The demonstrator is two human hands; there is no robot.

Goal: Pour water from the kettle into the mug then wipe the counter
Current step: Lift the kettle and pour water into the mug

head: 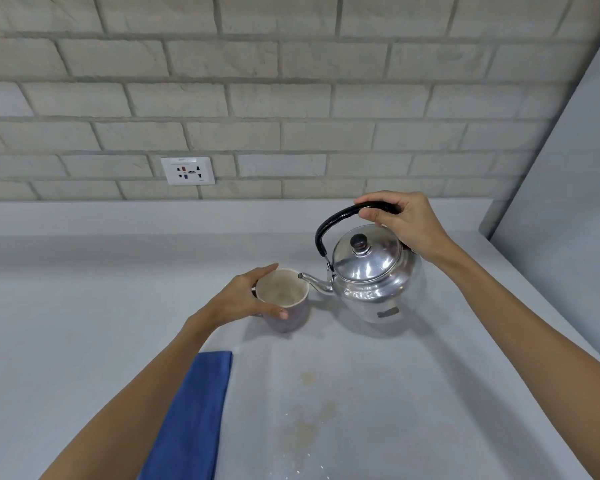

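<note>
The right hand (404, 225) is curled tight around the black handle (340, 218) of the shiny metal kettle (374, 275); the kettle sits a bit right of the middle of the grey counter (84, 323), and I cannot tell if its bottom touches the counter or is just off it; its lid (366, 252) is on, with a dark knob (359, 241) on top, so what is inside is hidden; its thin spout (314, 282) points left and the tip is right at the rim of the mug (284, 299). The left hand (243, 299) is wrapped around the left side of the mug, thumb in front and fingers behind; the mug stands up straight on the counter; inside it looks pale with a faint tan mark at the bottom, and I cannot tell if there is water in it.

A folded blue cloth (191, 417) lies flat near the front, under the left arm; to its right there are tan stains (307, 377) and small white specks (305, 455) on the counter. The brick wall (291, 98) with a white socket (187, 170) closes the back edge; a plain grey wall (575, 168) closes the right side; the left part of the counter is open.
</note>
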